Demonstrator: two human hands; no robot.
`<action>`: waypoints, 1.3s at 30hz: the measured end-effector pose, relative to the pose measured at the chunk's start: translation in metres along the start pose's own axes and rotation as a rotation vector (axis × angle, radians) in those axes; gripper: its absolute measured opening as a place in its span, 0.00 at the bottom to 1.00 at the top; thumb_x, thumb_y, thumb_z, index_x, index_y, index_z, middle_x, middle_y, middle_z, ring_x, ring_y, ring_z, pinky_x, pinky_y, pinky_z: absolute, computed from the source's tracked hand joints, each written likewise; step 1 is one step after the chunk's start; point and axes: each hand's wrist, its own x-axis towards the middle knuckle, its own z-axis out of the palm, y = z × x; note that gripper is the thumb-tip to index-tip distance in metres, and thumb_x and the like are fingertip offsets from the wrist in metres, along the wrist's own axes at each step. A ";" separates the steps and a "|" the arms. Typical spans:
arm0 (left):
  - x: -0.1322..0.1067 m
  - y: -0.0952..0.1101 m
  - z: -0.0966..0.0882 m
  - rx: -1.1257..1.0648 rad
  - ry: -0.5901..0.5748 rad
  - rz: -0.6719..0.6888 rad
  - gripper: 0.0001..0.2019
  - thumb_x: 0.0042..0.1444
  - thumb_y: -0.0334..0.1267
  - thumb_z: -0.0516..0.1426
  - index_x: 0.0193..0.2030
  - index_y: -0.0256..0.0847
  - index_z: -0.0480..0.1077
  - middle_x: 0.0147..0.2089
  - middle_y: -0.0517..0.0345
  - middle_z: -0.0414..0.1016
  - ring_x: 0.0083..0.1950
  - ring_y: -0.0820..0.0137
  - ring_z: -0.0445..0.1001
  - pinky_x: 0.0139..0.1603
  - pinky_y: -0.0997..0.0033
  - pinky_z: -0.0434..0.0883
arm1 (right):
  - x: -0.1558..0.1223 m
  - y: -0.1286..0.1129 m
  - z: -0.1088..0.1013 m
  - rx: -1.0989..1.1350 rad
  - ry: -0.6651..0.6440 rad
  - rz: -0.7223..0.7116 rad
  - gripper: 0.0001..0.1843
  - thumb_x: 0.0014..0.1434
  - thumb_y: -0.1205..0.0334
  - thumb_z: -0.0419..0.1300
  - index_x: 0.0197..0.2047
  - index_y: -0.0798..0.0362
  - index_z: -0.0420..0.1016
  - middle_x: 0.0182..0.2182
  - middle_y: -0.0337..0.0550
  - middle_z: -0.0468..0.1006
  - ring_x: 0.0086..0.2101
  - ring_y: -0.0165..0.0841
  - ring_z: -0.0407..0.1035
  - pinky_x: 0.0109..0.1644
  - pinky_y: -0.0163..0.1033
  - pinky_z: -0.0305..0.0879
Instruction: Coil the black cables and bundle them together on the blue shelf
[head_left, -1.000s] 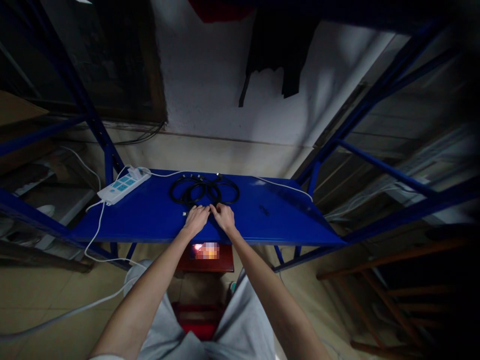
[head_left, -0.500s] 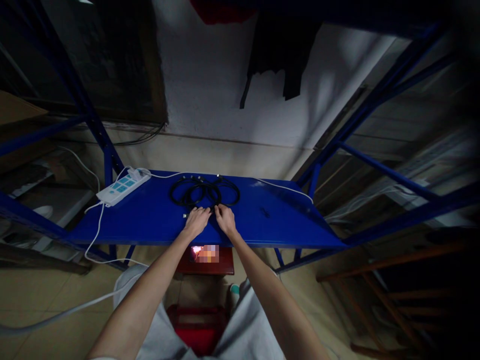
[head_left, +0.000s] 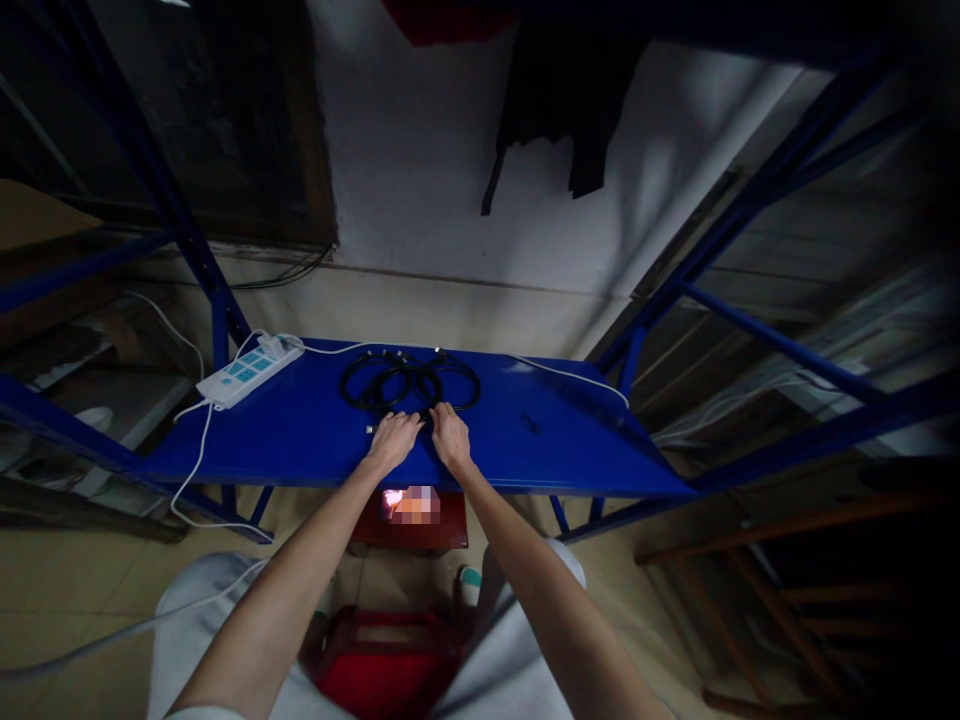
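Black coiled cables (head_left: 386,385) with pale plug ends lie in overlapping loops on the blue shelf (head_left: 517,455). At the near edge of the coils, my left hand (head_left: 397,437) is closed on a stretch of black cable, and one plug end (head_left: 370,429) pokes out to its left. Close beside it, my right hand (head_left: 451,436) pinches the same part of the cable with thumb and fingertips. The piece between the fingers is mostly covered by my hands.
A white power strip (head_left: 251,372) with blue sockets sits on the left of the shelf, its white cord (head_left: 199,465) hanging down. Small dark ties (head_left: 530,424) lie to the right. Blue frame posts stand at both sides. Below is a red-brown stool (head_left: 442,535) bearing a lit screen.
My hands stay almost in place on the cable, with the right one shifted very slightly. My knees have spread a little, and the view has moved slightly.
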 end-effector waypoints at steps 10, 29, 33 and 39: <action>0.000 0.002 -0.003 0.029 -0.019 -0.008 0.19 0.72 0.41 0.41 0.46 0.37 0.71 0.41 0.47 0.79 0.46 0.61 0.77 0.53 0.60 0.67 | -0.001 -0.005 -0.004 -0.019 -0.020 0.027 0.16 0.75 0.58 0.37 0.49 0.52 0.62 0.47 0.48 0.72 0.36 0.33 0.71 0.35 0.36 0.55; -0.001 0.004 -0.006 0.026 -0.035 -0.026 0.19 0.72 0.43 0.42 0.46 0.38 0.71 0.41 0.46 0.78 0.47 0.61 0.77 0.52 0.62 0.66 | -0.001 0.000 0.003 -0.015 -0.039 0.062 0.20 0.75 0.52 0.38 0.45 0.51 0.67 0.39 0.49 0.79 0.37 0.36 0.73 0.36 0.36 0.53; -0.002 0.004 -0.007 0.025 -0.019 -0.019 0.20 0.72 0.44 0.41 0.46 0.38 0.71 0.41 0.46 0.78 0.46 0.61 0.77 0.51 0.61 0.66 | 0.000 0.003 0.003 0.018 -0.013 0.061 0.20 0.75 0.52 0.40 0.42 0.51 0.69 0.36 0.47 0.79 0.35 0.36 0.73 0.34 0.37 0.50; 0.000 0.003 -0.005 0.030 -0.032 -0.024 0.20 0.73 0.44 0.41 0.46 0.37 0.72 0.41 0.45 0.78 0.47 0.60 0.77 0.50 0.61 0.67 | 0.000 0.008 0.005 0.151 0.078 0.025 0.16 0.74 0.54 0.43 0.41 0.50 0.68 0.36 0.44 0.78 0.34 0.35 0.71 0.35 0.37 0.50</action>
